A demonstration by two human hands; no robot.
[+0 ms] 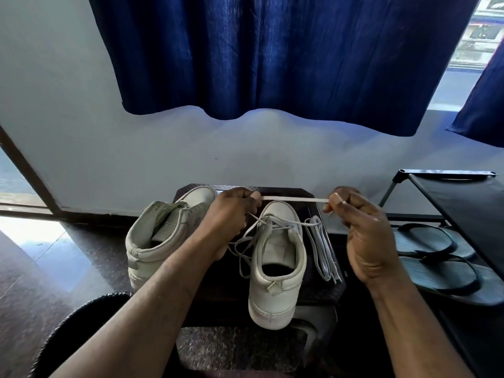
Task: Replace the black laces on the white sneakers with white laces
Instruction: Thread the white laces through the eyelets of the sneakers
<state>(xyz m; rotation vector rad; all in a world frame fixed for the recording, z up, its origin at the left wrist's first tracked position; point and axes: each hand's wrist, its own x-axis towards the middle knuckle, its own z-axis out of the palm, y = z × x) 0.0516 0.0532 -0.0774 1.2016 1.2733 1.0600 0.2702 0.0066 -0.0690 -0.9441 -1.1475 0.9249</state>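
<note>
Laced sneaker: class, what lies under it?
A black table carries the laced sneaker, its heel overhanging the near edge. Its sole covers whatever lies directly beneath.

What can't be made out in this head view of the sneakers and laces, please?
- Head view: where the taut lace goes beyond the left hand, hidden by its fingers.
- Head view: part of the front of the left sneaker, covered by the left hand.
- Head view: which eyelets of the right sneaker are threaded, too small.
- Head view: lace count in the bundle, too small.

Spare laces (pixel 321 248) R of sneaker (pixel 276 266)
</note>
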